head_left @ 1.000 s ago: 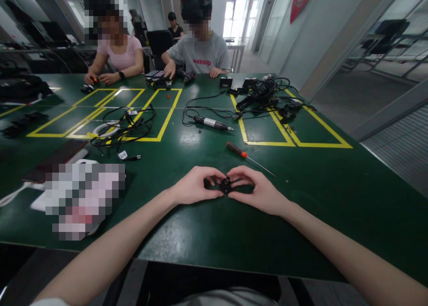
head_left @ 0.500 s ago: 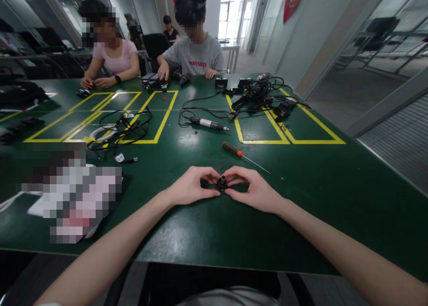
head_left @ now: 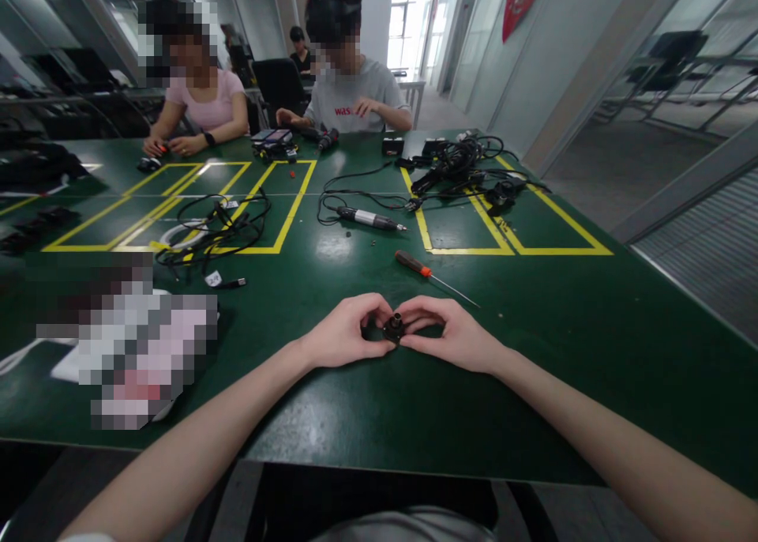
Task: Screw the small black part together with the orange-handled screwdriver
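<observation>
Between my two hands is a small black round part (head_left: 394, 329) with a short metal-rimmed tube standing up from its middle. My left hand (head_left: 350, 330) grips it from the left, thumb in front and fingers behind. From the right, my right hand (head_left: 453, 335) pinches the same part between thumb and fingers. The part is just above or on the green table; I cannot tell which. Beyond my hands lies a screwdriver (head_left: 414, 265) with a brown and orange handle, its shaft pointing right and toward me. Farther back rests a grey and black electric screwdriver (head_left: 370, 219) with a cord.
Black cables (head_left: 237, 226) lie at the left, and a larger cable heap (head_left: 459, 163) at the back right. Yellow tape (head_left: 562, 251) marks areas on the green table (head_left: 533, 423). A blurred-out pouch-like item (head_left: 154, 360) sits at left. Two people work across the table.
My left hand has shifted slightly, its fingers closer around the black part. Across the table, the person in grey has raised one hand to the chest and drawn the other back.
</observation>
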Demonstrator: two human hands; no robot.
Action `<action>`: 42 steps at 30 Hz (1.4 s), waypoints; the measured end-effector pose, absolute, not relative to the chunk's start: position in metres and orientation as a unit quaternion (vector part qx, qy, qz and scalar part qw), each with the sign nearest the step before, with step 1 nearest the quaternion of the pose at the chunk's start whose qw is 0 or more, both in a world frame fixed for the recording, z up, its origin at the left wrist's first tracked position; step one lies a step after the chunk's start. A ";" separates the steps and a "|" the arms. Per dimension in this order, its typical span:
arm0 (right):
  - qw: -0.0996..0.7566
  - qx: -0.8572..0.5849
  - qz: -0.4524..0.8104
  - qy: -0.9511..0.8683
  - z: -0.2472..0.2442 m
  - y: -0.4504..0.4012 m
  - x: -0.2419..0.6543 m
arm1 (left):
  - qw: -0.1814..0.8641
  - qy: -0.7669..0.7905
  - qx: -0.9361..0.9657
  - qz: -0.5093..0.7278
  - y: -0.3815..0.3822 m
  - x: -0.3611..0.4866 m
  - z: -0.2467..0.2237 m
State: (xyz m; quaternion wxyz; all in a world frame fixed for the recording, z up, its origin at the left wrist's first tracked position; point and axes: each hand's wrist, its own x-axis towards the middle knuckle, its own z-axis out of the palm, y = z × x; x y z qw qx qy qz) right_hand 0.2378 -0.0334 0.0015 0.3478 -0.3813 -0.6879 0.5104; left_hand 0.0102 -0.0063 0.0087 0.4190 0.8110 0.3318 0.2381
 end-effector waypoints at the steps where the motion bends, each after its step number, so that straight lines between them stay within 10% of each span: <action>1: 0.352 -0.382 0.507 -0.688 0.001 -0.034 0.237 | 0.421 0.334 0.808 0.241 -0.007 0.011 0.008; 42: 0.342 -0.379 0.442 -0.738 0.002 -0.038 0.237 | 0.512 0.304 0.780 0.194 -0.001 0.001 0.017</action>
